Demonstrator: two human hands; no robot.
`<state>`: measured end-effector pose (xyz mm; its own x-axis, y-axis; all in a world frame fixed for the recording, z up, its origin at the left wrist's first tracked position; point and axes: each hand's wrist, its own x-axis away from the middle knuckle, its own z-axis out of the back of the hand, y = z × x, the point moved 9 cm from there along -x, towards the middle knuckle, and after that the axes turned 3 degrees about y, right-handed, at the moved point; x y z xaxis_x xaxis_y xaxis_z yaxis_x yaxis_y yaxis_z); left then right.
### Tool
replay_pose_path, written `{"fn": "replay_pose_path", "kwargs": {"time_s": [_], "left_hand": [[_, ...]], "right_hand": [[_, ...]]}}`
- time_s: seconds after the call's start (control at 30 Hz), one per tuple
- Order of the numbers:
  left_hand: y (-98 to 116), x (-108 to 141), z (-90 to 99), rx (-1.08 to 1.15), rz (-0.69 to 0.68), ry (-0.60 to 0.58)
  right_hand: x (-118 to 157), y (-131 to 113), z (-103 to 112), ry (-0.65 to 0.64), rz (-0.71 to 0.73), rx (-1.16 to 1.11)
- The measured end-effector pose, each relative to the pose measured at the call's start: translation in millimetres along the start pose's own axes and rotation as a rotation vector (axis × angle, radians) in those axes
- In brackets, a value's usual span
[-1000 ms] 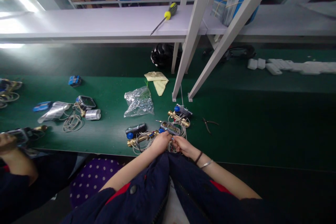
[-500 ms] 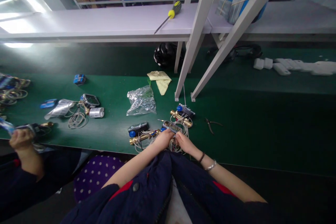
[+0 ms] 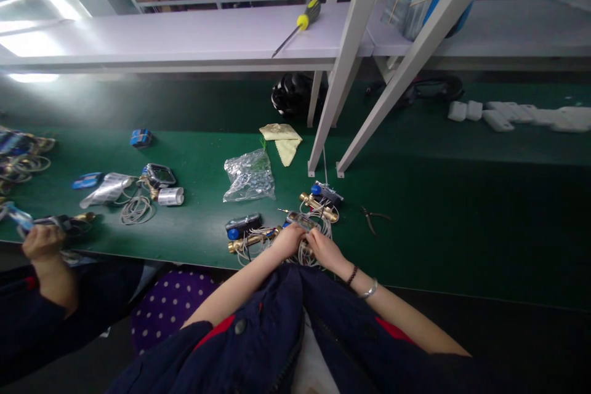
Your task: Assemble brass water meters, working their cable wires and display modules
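At left hand (image 3: 290,240) and right hand (image 3: 325,249): meter (image 3: 302,220), grey oblong face, dark rim, blue part at left end, pale cables (image 3: 306,256) below. Lies near front edge of green bench (image 3: 443,234). Hands close together, fingers curled inward; cannot tell whether they pinch anything. Forearms converge. Pliers (image 3: 373,217) off right.

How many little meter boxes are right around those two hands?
3: near box, left of the left hand; middle box, at the fingertips; far box, beyond the right hand. Others may be hidden.
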<state>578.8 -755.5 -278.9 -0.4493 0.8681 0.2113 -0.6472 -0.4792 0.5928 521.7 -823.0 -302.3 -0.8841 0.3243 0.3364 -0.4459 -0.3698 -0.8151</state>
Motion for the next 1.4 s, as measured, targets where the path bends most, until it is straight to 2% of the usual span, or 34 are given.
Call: {"fn": "replay_pose_path", "kwargs": {"time_s": [0.1, 0.17, 0.3, 0.4, 0.47, 0.7, 0.87, 0.97, 1.2, 1.3, 1.4], "left_hand": [[-2, -5, 3.6, 0.030, -0.029, -0.019], [-1, -6, 4.1, 0.028, -0.032, -0.022], [1, -2, 0.5, -0.028, 0.007, 0.008], [3, 1, -4.2, -0.079, 0.016, 0.000], [3, 0, -4.9, -0.102, 0.007, -0.010], [-4, -10, 3.7, -0.095, -0.019, 0.004], [-4, -14, 3.8, -0.092, -0.053, 0.022], [-4, -14, 1.3, -0.117, -0.067, 0.043], [-2, -10, -10.9, -0.209, -0.169, 0.075], [-2, -12, -13.9, -0.210, -0.239, 0.082], [-3, -13, -14.9, -0.193, -0.294, 0.104]], "right_hand": [[2, -8, 15, 0.025, 0.058, 0.015], [0, -7, 16, 0.023, 0.053, 0.006], [-9, 11, -2, 0.013, -0.064, -0.063], [-12, 24, -21, -0.050, -0.164, -0.126], [-12, 26, -25, -0.082, -0.187, -0.145], [-2, 5, 7, -0.018, -0.054, -0.027], [-6, 5, 15, 0.018, -0.073, -0.037], [-11, 12, 8, 0.017, -0.132, -0.139], [-20, 43, -26, -0.077, -0.414, -0.488], [-21, 49, -30, -0.076, -0.440, -0.562], [-15, 52, -26, -0.029, -0.401, -0.551]]}}
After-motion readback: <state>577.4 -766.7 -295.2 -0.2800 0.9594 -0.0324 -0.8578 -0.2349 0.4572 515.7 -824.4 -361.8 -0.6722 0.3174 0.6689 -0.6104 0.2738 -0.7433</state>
